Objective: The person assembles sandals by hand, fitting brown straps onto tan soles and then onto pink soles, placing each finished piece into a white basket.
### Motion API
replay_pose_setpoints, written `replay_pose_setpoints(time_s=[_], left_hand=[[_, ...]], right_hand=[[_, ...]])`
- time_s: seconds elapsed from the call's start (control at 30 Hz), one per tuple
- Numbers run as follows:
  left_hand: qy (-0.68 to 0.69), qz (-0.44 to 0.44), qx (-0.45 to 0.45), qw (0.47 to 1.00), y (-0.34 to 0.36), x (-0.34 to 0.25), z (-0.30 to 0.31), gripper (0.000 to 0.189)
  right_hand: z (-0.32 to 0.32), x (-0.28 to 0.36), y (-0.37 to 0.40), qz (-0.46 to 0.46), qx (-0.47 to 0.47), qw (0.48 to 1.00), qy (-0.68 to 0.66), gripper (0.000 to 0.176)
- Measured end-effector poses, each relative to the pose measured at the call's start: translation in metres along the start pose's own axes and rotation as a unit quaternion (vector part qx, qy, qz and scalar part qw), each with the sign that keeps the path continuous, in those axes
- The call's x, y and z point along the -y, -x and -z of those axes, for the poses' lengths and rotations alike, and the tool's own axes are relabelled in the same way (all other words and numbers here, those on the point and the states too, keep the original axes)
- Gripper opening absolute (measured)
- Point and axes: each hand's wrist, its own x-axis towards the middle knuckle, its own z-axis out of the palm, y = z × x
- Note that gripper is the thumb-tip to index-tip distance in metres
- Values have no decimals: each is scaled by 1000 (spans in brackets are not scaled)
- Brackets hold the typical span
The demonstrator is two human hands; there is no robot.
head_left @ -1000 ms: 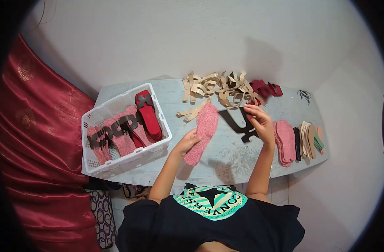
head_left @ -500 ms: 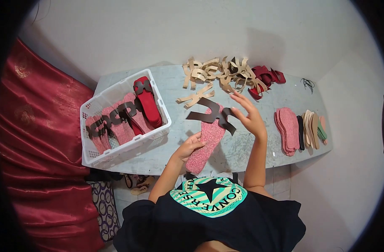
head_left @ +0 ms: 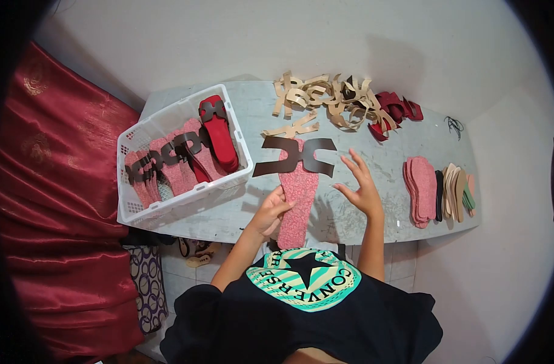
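Observation:
My left hand [head_left: 273, 212] grips a pink patterned sandal insole [head_left: 299, 209] by its left edge, thumb on top. Across the insole's far end lies a dark brown H-shaped sandal strap [head_left: 300, 156], its ends spreading out flat on both sides. To the right of the strap, my right hand [head_left: 363, 188] hovers with fingers apart, touching nothing. Just beyond the insole is a beige strap [head_left: 292, 126] on the table.
A white basket [head_left: 248, 164] at left holds pink insoles with dark straps and a red sandal [head_left: 219, 142]. Beige straps [head_left: 319, 91] and dark red straps [head_left: 398, 108] lie at the back. Right stand pink insoles [head_left: 419, 191] and beige soles [head_left: 454, 191] on the grey table [head_left: 374, 145].
The insole has turned more upright in my left hand, and the strap now lies level and spread across it. My right hand has come away from the strap, slightly downward.

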Motion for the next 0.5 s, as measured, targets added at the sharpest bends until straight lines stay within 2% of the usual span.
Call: replay_pose_setpoints(time_s=[0.13,0.2,0.5], left_hand=[[18,-23,-8,1000,6,3,-3,54],[22,-27,-12,999,6,1,-5,55],[-5,-10,-11,1000,11,-3,-9,59]], right_hand=[[2,1,-1,1,67,997,27,60],[-3,7,-4,32,35,999,25,56],[-22,16,-10,58,-19,998,1,51]])
